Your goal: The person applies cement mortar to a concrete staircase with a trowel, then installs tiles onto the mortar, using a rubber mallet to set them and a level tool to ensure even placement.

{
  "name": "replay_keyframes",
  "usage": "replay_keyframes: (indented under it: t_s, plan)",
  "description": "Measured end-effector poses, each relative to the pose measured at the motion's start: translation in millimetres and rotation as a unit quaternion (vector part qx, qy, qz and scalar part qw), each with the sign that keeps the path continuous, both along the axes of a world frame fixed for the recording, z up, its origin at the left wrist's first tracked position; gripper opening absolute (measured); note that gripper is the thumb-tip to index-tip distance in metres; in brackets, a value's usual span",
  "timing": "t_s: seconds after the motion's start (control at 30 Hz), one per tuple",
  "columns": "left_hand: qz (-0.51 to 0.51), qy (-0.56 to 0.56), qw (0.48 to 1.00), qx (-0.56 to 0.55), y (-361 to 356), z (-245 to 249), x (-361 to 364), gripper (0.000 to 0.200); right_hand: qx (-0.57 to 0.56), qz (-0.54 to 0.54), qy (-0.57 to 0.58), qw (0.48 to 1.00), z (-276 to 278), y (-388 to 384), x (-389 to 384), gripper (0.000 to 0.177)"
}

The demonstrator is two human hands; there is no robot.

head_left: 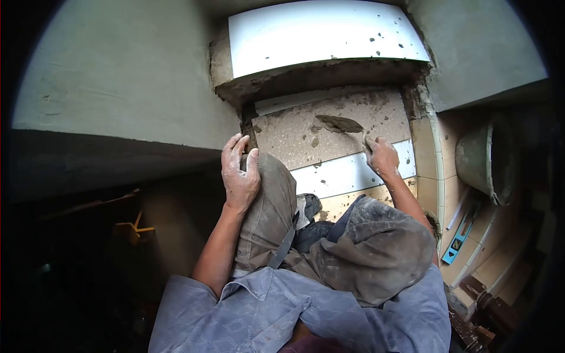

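My right hand [384,157] is wrapped around the handle of a trowel [341,124], whose blade points left and is coated with grey mortar. The blade lies over a speckled tan step surface [282,138] spattered with mortar crumbs. My left hand [240,176] is raised beside my left knee, close to the wall corner, its dusty fingers apart and holding nothing. A white strip [329,176] with mortar spots runs along the front of the step, below the right hand.
A higher step carries a white slab [323,29] dotted with mortar. Plastered walls [129,70] close in on both sides. To the right are a bucket [475,159] on its side, a blue spirit level [459,238] and tiled steps [429,150]. Something yellow [135,230] shows in the dark at left.
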State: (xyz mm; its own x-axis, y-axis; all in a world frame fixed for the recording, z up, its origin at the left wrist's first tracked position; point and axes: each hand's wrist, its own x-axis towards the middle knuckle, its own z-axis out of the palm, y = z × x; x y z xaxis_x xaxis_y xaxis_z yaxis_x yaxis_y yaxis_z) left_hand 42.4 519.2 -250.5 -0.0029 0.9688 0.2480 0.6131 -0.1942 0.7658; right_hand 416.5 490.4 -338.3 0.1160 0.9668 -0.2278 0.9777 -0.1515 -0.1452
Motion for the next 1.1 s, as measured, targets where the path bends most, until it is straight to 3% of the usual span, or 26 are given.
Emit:
replay_keyframes:
  t_s: [0.07,0.1,0.13,0.2,0.23,0.4,0.47,0.53,0.57,0.67,0.77,0.87,0.93,1.1]
  plan:
    - [0.009,0.006,1.0,0.001,-4,0,-9,0.03,0.038,-0.043,0.024,0.998,-1,-9,1,0.035]
    - [0.004,0.019,1.0,0.003,-5,2,-12,0.03,0.115,-0.021,0.063,0.991,-30,-15,14,0.029]
    - [-0.001,0.034,0.999,0.004,-6,3,-14,0.03,0.038,-0.127,0.189,0.973,-27,-14,9,0.027]
    - [0.0,0.024,1.0,0.0,-7,4,-16,0.031,-0.123,-0.325,0.416,0.84,-24,-12,-7,0.025]
    - [0.001,0.03,1.0,-0.003,-8,6,-14,0.031,-0.108,-0.352,0.502,0.783,-37,-18,-14,0.025]
    - [0.001,0.048,0.999,0.005,-9,9,-15,0.033,-0.207,-0.313,0.584,0.72,-51,-5,-102,0.023]
    - [-0.002,0.045,0.999,-0.001,-8,10,-11,0.033,-0.224,-0.187,0.55,0.782,-71,4,-130,0.025]
    - [-0.009,0.047,0.999,-0.013,-8,12,-9,0.032,-0.261,-0.053,0.439,0.858,-54,14,-147,0.032]
    - [-0.011,0.05,0.999,-0.015,-7,11,-8,0.033,-0.19,0.06,0.332,0.922,-67,11,-144,0.037]
    - [-0.014,0.056,0.998,-0.018,0,7,-9,0.032,-0.183,0.072,0.25,0.948,-53,-2,-97,0.04]
    - [-0.017,0.061,0.998,-0.031,4,1,0,0.028,-0.147,0.009,0.153,0.977,-11,-18,-30,0.035]
    - [-0.047,0.037,0.997,-0.049,10,0,15,0.03,-0.135,-0.065,0.119,0.981,91,-38,35,0.033]
    - [-0.058,-0.008,0.996,-0.065,13,-8,24,0.029,-0.011,-0.096,0.17,0.981,151,-80,80,0.038]
    - [-0.102,-0.035,0.991,-0.077,16,-1,38,0.028,0.027,-0.274,0.069,0.959,359,-162,132,0.041]
